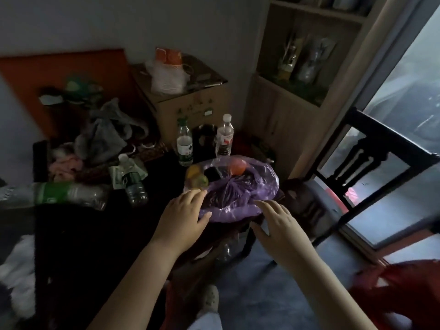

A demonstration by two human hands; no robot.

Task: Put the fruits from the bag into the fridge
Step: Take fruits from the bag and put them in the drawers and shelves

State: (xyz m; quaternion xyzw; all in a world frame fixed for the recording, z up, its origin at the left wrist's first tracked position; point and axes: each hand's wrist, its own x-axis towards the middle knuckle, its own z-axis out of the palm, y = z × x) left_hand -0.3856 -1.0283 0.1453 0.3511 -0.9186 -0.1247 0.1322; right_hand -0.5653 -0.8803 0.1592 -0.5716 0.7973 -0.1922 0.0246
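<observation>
**Both hands at the purple bag, nothing gripped yet**

The left hand [184, 216] lies with fingers spread on the near-left side of the purple bag [238, 198], its fingertips touching the plastic; its grip is apart, closed on nothing. The right hand [277, 221] hovers just beside the bag's near-right edge, fingers likewise splayed and holding nothing; whether it touches the film cannot be told.

The bag sits on the corner of the dark desk [95, 234], its plastic gathered to a bunched neck in the middle. Through the clearer far side show an orange fruit [237, 168] and a yellow-green fruit [197, 177].

The film looks thin, soft and slippery, likely to sag and shift under the round fruits' weight, and the fruit may bruise if squeezed. The bunched neck seems the surest hold, with a palm underneath for support.

Just behind the bag stand two water bottles [223, 136]. No fridge is in view.
</observation>
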